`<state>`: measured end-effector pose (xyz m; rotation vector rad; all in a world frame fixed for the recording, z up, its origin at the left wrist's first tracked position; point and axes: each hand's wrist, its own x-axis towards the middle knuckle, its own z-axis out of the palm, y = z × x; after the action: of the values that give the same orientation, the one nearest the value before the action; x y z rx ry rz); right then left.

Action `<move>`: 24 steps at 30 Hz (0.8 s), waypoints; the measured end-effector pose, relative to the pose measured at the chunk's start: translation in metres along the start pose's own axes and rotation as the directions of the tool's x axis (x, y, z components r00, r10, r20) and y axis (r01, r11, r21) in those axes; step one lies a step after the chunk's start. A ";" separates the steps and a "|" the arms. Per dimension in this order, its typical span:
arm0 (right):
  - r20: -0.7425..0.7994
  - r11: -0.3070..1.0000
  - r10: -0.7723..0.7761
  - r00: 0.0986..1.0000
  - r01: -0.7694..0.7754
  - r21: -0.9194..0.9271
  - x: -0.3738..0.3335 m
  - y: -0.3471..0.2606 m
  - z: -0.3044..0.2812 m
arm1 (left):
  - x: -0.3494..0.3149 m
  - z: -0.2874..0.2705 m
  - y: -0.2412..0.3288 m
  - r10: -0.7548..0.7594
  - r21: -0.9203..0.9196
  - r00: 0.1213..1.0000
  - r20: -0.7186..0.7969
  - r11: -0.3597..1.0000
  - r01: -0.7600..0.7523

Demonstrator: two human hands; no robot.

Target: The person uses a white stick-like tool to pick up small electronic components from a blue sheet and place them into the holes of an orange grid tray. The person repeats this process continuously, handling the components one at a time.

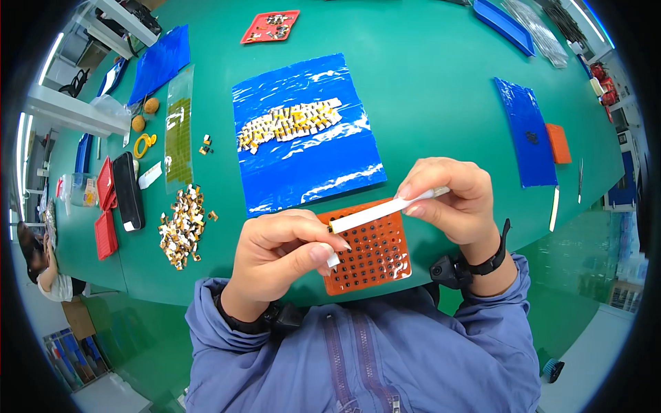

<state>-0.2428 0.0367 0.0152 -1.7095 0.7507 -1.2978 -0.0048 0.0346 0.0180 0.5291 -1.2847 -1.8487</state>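
My right hand (451, 196) pinches a long, flat white strip (368, 215) between thumb and fingers. The strip slants down to the left, its far end over an orange tray (401, 258) that carries rows of small black round parts. Close to that end, my left hand (286, 251) has thumb and forefinger closed on a small white piece (333, 260). Past the tray lies a blue sheet (303, 175), with many small white and yellow pieces (289, 125) set in packed rows across its middle.
To the left is a loose pile of small white, yellow and dark pieces (182, 227). A black case (128, 189), red trays (106, 234) and yellow scissors (143, 144) lie beyond it. On the right are another blue sheet (527, 138), an orange block (558, 143) and tweezers (580, 180).
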 end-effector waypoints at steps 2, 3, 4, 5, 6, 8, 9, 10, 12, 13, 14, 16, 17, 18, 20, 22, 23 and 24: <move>-0.002 1.000 0.019 1.000 -0.019 0.006 0.000 0.000 0.000 | 0.000 0.000 -0.001 0.002 -0.007 1.000 0.001 1.000 -0.002; -0.002 1.000 0.027 1.000 -0.027 0.012 0.000 0.000 0.001 | 0.001 0.000 -0.001 0.005 -0.012 1.000 0.002 1.000 -0.005; -0.003 0.998 0.044 0.999 -0.044 0.034 -0.001 0.000 0.001 | 0.001 0.001 -0.001 0.008 -0.018 1.000 0.003 1.000 -0.008; -0.004 0.997 0.061 0.998 -0.061 0.052 -0.001 0.000 0.002 | 0.000 0.000 -0.001 -0.003 -0.042 1.000 0.006 0.999 0.004; -0.005 0.994 0.078 0.997 -0.077 0.071 -0.002 0.000 0.003 | 0.000 0.000 -0.002 -0.015 -0.066 1.000 0.008 0.998 0.016; 0.012 0.985 0.111 0.994 -0.112 0.129 -0.002 0.000 0.005 | -0.001 0.001 -0.002 -0.025 -0.100 1.000 0.008 0.995 0.026; 0.022 0.979 0.128 0.992 -0.130 0.158 -0.002 0.000 0.006 | -0.001 0.001 -0.002 -0.023 -0.110 1.000 0.005 0.994 0.024; 0.027 0.980 0.121 0.992 -0.123 0.156 -0.002 0.000 0.006 | -0.001 0.001 -0.003 -0.021 -0.120 1.000 0.002 0.993 0.021; 0.038 0.982 0.106 0.994 -0.111 0.152 -0.001 0.001 0.006 | -0.002 0.001 -0.001 -0.027 -0.092 1.000 -0.012 0.995 0.026; 0.038 0.979 0.105 0.994 -0.110 0.169 -0.001 0.002 0.006 | -0.002 0.002 -0.001 -0.029 -0.078 0.999 -0.018 0.997 0.028; 0.039 0.976 0.103 0.994 -0.109 0.186 -0.001 0.002 0.006 | -0.002 0.002 0.000 -0.023 -0.053 1.000 -0.022 0.998 0.022; 0.039 0.972 0.104 0.994 -0.110 0.209 -0.001 0.002 0.006 | -0.002 0.002 0.001 -0.010 -0.001 1.000 -0.028 1.000 0.010; 0.038 0.970 0.106 0.994 -0.112 0.214 -0.002 0.002 0.006 | -0.002 0.002 0.001 -0.009 0.006 0.999 -0.035 1.000 0.009; 0.036 0.969 0.109 0.993 -0.114 0.220 -0.002 0.002 0.006 | -0.002 0.003 0.002 -0.008 0.013 0.999 -0.042 1.000 0.009; 0.036 0.971 0.103 0.994 -0.108 0.214 -0.002 0.003 0.006 | -0.002 0.004 0.003 -0.004 0.034 0.999 -0.051 0.999 0.006; 0.033 0.972 0.101 0.994 -0.106 0.211 -0.002 0.003 0.006 | -0.002 0.004 0.004 0.002 0.062 0.998 -0.055 0.998 0.002; 0.032 0.972 0.100 0.994 -0.105 0.210 -0.002 0.003 0.006 | -0.002 0.004 0.004 -0.002 0.072 0.998 -0.058 0.997 0.006; 0.029 0.972 0.100 0.995 -0.104 0.209 -0.001 0.002 0.005 | -0.002 0.004 0.005 -0.005 0.081 0.998 -0.060 0.997 0.010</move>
<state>-0.2379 0.0383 0.0118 -1.4924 0.6567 -1.2423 -0.0048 0.0372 0.0241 0.6285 -1.3243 -1.7793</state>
